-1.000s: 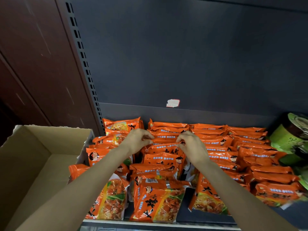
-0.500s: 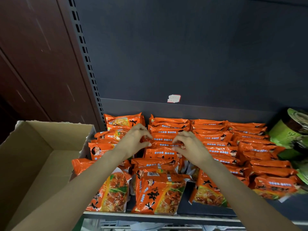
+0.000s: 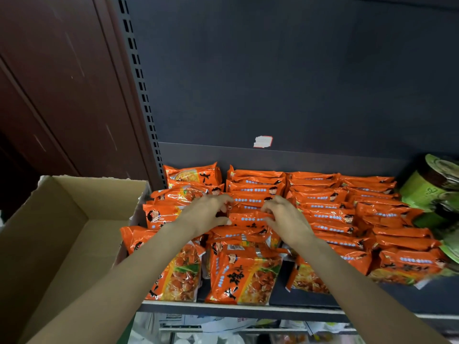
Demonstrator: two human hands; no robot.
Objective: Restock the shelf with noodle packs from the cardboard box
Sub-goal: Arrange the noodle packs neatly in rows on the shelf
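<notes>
At the left stands an open cardboard box [image 3: 62, 234]; its inside looks bare, though the near part is out of view. Beside it, on the dark shelf [image 3: 248, 309], orange shiny noodle packs [image 3: 323, 194] lie in overlapping rows. The left hand [image 3: 206, 214] and the right hand [image 3: 285, 219] each pinch one end of the same pack [image 3: 248, 218] in the middle row, fingers curled on it. Other packs press close on all sides. At the far right, green tubs [image 3: 427, 187] are stacked.
</notes>
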